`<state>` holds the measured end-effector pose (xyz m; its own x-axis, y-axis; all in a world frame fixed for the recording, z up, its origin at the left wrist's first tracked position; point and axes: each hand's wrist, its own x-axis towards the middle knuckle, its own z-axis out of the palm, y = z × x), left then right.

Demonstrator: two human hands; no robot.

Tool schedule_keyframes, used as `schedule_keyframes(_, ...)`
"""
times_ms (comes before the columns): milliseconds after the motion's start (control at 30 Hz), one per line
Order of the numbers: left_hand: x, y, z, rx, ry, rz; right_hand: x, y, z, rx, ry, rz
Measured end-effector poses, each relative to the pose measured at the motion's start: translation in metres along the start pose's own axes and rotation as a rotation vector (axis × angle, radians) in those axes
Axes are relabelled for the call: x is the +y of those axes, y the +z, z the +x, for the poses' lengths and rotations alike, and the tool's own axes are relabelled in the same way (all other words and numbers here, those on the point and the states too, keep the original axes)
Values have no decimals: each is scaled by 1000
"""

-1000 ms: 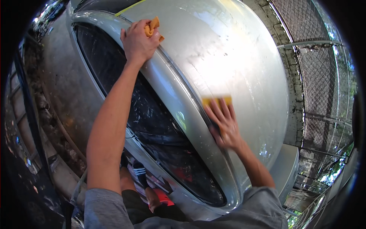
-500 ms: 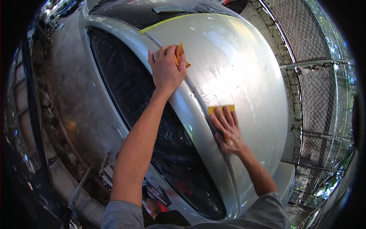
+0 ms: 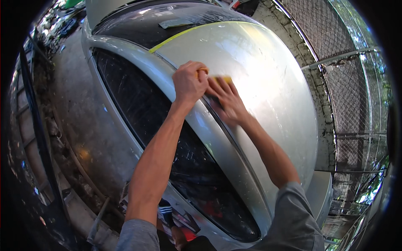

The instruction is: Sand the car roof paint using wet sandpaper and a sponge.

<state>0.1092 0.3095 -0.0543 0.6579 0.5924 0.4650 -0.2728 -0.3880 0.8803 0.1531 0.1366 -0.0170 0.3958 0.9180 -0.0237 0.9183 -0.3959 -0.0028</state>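
Observation:
My left hand (image 3: pixel 190 83) is closed around a crumpled orange cloth (image 3: pixel 202 71), just above the roof's near-left edge. Little of the cloth shows past the fingers. Close beside it, my right hand (image 3: pixel 229 102) lies with its fingers over a flat yellow pad (image 3: pixel 227 79) on the silver car roof (image 3: pixel 272 108). That hand is smeared by motion, and most of the pad is under the fingers. A dark trim groove (image 3: pixel 222 121) runs along the roof edge beneath my hands. The roof looks wet and shiny.
Yellow tape (image 3: pixel 176 34) lines the roof's front edge by the dark windshield (image 3: pixel 146 25), where a grey-green sheet (image 3: pixel 179 23) lies. Dark side windows (image 3: pixel 138 96) are at the left. A chain-link fence (image 3: pixel 347 92) and low wall stand at the right, metal frames (image 3: pixel 39 138) at the far left.
My right hand has slid the yellow pad forward and left along the roof, up beside my left hand. My left hand has tightened over the orange cloth and shifted slightly right.

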Motion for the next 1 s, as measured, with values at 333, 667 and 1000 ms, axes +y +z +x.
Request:
schedule_keyframes(333, 13, 36, 3, -228, 79, -72, -1, -4, -4, -239, -6, 13)
schedule_keyframes(667, -79, -58, 49, 93, -76, 395, -22, -15, -30, -162, 17, 34)
schedule_keyframes(1000, -99, -68, 60, 404, -536, 391, -25, 4, 59, -105, 14, 20)
